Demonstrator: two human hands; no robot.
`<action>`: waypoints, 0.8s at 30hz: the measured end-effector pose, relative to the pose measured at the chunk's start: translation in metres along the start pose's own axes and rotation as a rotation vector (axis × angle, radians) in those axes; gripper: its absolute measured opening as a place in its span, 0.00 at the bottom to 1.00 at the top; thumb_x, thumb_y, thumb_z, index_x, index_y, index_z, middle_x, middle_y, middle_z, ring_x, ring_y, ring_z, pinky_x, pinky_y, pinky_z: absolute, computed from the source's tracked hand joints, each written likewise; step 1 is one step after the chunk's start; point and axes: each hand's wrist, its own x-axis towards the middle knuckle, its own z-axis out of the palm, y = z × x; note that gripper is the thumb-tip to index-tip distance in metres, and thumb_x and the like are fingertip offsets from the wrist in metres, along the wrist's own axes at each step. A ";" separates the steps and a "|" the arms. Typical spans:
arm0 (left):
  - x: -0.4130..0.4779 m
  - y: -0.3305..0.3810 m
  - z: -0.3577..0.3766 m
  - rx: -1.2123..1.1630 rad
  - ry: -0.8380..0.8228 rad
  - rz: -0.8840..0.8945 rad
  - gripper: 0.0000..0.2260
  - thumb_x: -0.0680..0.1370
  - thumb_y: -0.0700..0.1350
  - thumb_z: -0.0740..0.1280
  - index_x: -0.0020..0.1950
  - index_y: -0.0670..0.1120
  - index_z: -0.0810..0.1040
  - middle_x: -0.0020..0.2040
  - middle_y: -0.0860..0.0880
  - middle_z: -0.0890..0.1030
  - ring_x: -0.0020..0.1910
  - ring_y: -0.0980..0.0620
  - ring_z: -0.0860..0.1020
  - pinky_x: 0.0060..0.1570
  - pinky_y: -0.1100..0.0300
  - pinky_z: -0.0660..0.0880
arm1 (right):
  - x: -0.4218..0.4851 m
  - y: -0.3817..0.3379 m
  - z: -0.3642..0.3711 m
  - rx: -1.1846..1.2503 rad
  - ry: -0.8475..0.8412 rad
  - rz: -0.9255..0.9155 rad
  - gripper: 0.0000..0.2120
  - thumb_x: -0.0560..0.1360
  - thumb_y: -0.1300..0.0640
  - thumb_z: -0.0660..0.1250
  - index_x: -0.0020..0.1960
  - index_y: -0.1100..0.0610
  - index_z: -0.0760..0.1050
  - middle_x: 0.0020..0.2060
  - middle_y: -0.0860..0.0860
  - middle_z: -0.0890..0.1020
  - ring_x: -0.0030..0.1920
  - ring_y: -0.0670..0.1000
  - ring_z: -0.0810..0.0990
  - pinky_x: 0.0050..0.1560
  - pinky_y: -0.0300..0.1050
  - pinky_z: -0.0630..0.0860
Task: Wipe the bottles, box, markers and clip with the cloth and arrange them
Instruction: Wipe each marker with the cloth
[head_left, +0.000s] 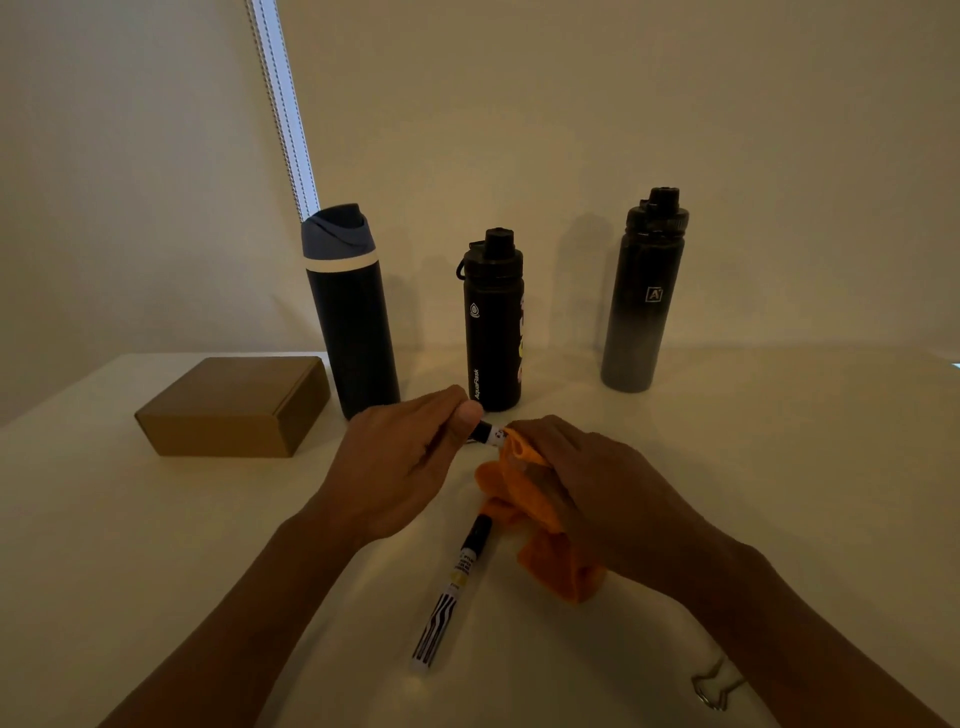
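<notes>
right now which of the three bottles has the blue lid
The left bottle, beside the cardboard box: blue-grey lid over a pale band. The middle bottle and right bottle have black caps.

the cloth (545, 540) looks soft, fuzzy and matt. the box (234, 410) is plain matt cardboard. the three bottles (493, 332) have a smooth, dull sheen, perhaps coated metal. the marker (452, 587) barrel is glossy, the bench (156, 519) smooth.
</notes>
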 end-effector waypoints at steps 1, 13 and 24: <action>-0.001 0.002 0.002 -0.023 0.002 -0.023 0.17 0.84 0.65 0.45 0.42 0.62 0.67 0.30 0.57 0.71 0.38 0.58 0.77 0.42 0.72 0.71 | -0.001 -0.003 -0.002 -0.075 -0.003 -0.024 0.37 0.82 0.43 0.59 0.81 0.49 0.41 0.78 0.50 0.58 0.72 0.52 0.65 0.68 0.43 0.64; 0.001 -0.012 -0.007 0.071 -0.052 0.011 0.12 0.86 0.58 0.51 0.55 0.56 0.72 0.37 0.62 0.72 0.42 0.61 0.76 0.38 0.73 0.69 | -0.001 -0.007 -0.002 -0.139 0.045 -0.029 0.35 0.83 0.43 0.60 0.80 0.52 0.44 0.73 0.51 0.64 0.66 0.50 0.72 0.62 0.41 0.69; 0.001 -0.037 -0.026 -0.047 -0.039 -0.242 0.15 0.86 0.59 0.52 0.49 0.54 0.73 0.40 0.56 0.80 0.40 0.58 0.79 0.40 0.61 0.75 | 0.012 0.011 0.000 -0.100 -0.015 0.025 0.44 0.80 0.48 0.67 0.80 0.55 0.39 0.80 0.54 0.48 0.77 0.54 0.58 0.74 0.44 0.57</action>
